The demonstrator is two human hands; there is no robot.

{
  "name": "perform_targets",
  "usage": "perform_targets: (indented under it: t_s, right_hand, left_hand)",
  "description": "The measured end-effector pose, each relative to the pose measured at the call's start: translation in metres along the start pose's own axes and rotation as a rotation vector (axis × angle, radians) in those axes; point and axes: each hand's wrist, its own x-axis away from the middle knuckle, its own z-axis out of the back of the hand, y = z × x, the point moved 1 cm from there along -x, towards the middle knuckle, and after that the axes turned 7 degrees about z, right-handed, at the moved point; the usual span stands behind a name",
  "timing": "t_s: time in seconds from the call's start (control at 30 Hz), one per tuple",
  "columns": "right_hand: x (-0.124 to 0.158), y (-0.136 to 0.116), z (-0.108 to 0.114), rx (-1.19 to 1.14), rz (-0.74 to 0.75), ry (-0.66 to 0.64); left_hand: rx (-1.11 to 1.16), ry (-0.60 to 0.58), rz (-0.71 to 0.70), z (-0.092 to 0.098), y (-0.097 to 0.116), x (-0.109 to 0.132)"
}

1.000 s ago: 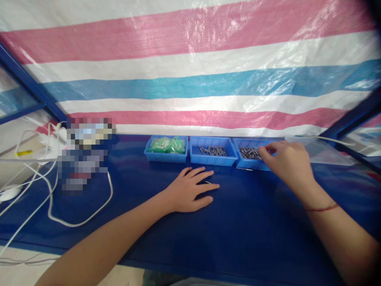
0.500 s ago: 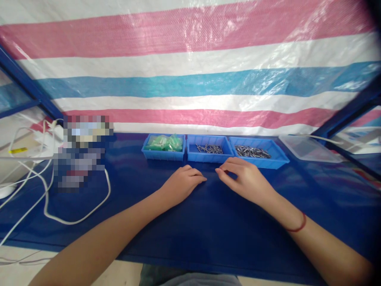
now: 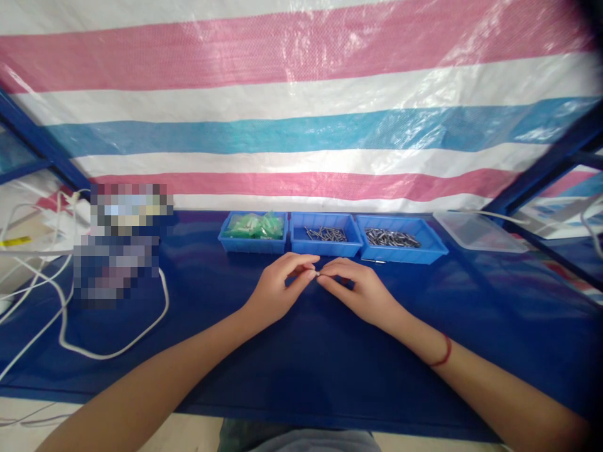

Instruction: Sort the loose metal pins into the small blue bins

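My left hand [image 3: 277, 285] and my right hand [image 3: 360, 290] meet over the table in front of the blue bins, both with fingers closed. At the right thumb and fingertips is a small shiny metal piece [image 3: 317, 274], too small to identify. The left thumb and bent fingers come together beside this piece; whatever they hold is hidden. Behind the hands, the middle bin [image 3: 325, 249] contains loose screw-like metal pieces [image 3: 327, 234]. Darker metal pieces [image 3: 391, 238] fill part of the right bin [image 3: 409, 254].
Green and clear plastic bags [image 3: 254, 226] lie in the left bin [image 3: 252, 245]. A slim metal piece [image 3: 375, 261] rests before the right bin. A clear plastic lid [image 3: 478, 232] lies at right. White cables [image 3: 164, 298] loop across the left of the blue table [image 3: 301, 383].
My right hand has moved left and my left hand slightly up, so their fingertips now meet. The left fingers have bent inward. A slim metal piece now shows before the right bin.
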Motion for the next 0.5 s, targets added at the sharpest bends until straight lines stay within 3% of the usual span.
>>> perform_targets:
  t_s: [0.23, 0.5]
  right_hand:
    - [0.0011, 0.0039, 0.001, -0.156, -0.206, 0.197]
    - [0.0025, -0.0016, -0.0042, -0.143, -0.16, 0.222]
  left_hand:
    - [-0.065, -0.007, 0.027, -0.0048, -0.0012, 0.0017]
    - [-0.194, -0.121, 0.012, -0.0047, 0.0019, 0.0029]
